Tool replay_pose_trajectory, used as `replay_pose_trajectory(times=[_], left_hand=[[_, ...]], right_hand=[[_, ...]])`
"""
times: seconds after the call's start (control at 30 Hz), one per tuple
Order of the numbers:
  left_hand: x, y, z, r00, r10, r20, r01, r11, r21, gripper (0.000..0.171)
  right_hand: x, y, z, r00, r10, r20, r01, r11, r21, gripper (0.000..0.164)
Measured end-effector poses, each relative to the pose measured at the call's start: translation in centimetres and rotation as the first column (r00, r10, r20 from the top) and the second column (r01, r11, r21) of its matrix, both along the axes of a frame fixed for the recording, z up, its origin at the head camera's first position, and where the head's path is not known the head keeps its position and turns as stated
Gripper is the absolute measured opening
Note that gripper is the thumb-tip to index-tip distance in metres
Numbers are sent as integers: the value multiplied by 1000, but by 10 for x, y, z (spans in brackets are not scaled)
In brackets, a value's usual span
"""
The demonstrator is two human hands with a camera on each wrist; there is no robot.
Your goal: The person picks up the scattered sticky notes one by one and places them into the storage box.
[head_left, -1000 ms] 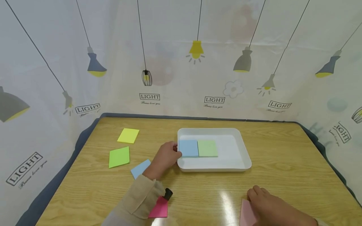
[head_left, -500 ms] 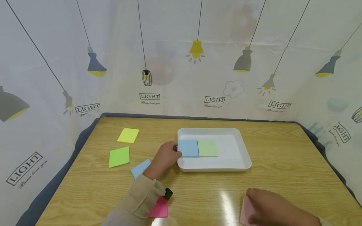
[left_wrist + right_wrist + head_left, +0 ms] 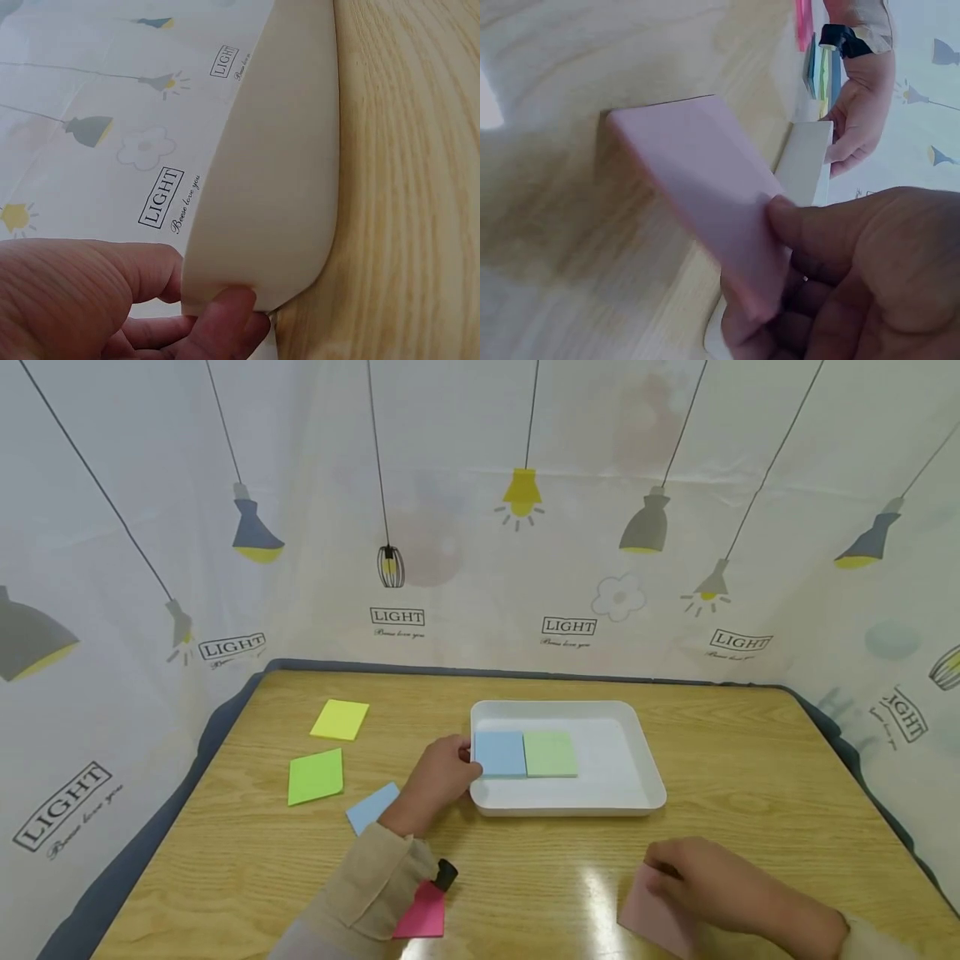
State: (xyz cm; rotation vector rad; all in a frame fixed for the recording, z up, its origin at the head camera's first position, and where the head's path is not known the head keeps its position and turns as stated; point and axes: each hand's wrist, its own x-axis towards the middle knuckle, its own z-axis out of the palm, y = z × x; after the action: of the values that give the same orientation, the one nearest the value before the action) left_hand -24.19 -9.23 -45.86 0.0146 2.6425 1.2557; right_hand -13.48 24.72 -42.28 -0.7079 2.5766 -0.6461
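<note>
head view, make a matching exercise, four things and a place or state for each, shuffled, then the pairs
1. pale pink pad
2. pale green pad
3. yellow pad
4. left hand

A. on the table, beyond the bright green pad
B. gripping the end of the white tray
C. held in the right hand
D. inside the white tray, beside a blue pad

Right pairs: 1-C, 2-D, 3-A, 4-B

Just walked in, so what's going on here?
A person's left hand grips the left end of a white tray holding a blue note and a pale green note side by side. Their right hand holds a pale pink note outside the tray. On the table lie a yellow note, bright green note, second blue note and hot-pink note.
</note>
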Motion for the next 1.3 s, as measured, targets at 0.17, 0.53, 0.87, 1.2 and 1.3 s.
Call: replay_pose_trajectory(times=[0.17,0.53,0.87,1.2,1.3], left_hand=[[-1,1,0,1000,-1,-3,1,1000,-6,32],[-2,-1,-3,1000,-13,0,13,1000,-7,34],[-4,-1,-3,1000,-13,-4,12,1000,-21,33],[-4,-2,-4,1000,-3,-13,3,999,-36,34],[-4,-1,-4,1000,-4,-9,4,999,-40,34]], right_hand=[[-11,-2,3,998,20,61,-14,996,-93,11],[-46,-26,13,971,-99,216,160,945,-284,19],[-83,-51,14,880,-150,451,357,835,-418,33],[-120,-71,3,850,-211,483,443,783,-437,34],[-129,-75,2,835,-253,488,482,764,-428,32]])
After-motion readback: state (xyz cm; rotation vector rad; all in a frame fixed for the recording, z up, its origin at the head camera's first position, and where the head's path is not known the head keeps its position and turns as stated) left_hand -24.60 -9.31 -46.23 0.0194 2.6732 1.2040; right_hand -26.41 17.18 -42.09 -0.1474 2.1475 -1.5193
